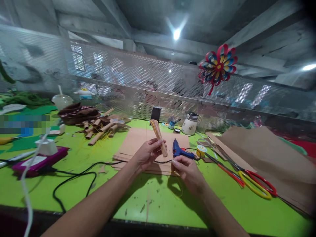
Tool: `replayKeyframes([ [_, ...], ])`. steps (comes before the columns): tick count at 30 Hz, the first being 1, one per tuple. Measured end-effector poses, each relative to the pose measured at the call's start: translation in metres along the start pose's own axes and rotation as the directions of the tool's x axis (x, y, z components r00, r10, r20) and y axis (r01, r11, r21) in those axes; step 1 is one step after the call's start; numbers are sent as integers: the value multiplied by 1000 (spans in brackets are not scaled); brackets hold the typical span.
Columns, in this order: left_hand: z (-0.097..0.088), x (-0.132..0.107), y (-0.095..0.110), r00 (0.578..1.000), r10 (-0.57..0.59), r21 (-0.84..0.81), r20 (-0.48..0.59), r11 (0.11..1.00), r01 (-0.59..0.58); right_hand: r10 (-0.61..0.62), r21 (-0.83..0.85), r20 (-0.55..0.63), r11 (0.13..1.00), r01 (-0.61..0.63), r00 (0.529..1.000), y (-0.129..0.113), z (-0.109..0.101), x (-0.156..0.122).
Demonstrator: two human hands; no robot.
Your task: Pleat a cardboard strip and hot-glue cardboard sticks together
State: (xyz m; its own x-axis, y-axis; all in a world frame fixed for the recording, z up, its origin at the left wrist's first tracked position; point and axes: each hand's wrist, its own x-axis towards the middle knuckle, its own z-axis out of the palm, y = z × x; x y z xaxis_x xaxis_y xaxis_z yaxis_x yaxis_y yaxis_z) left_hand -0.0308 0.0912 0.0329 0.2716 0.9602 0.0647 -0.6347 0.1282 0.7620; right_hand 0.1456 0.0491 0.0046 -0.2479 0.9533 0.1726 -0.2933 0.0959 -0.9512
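The left hand (149, 152) is closing around the near end of a bundle of paper strips (158, 133), held above the middle of the green table (74, 161). The bundle's long axis is tilting up and away, its free end pointing far and slightly left. The right hand (186, 171) is hovering just to the right, fingers curled, with thumb and forefinger pressed together; whether anything is between them is too small to tell. Just beyond its fingertips, a blue glue gun (179, 151) is lying on a stack of cardboard sheets (135, 141), nozzle pointing far.

Farther back, a white jar (190, 125) is standing with its lid on, contents hidden, and a small blue pot (172, 124) is holding a dark tool. Both forearms are reaching in from the near edge and converging. Red and yellow scissors (249, 179) are lying to the right.
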Motion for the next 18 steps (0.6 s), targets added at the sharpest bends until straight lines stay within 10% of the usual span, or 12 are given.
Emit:
replayKeyframes([
  [6,3,-3,1,999,-3,-59,-32,998,1,-256,-55,57,964,259,965,-9,2,-9],
  [18,14,-9,-5,999,1,-42,-45,999,-3,-331,-95,233,928,360,914,-16,9,-16],
])
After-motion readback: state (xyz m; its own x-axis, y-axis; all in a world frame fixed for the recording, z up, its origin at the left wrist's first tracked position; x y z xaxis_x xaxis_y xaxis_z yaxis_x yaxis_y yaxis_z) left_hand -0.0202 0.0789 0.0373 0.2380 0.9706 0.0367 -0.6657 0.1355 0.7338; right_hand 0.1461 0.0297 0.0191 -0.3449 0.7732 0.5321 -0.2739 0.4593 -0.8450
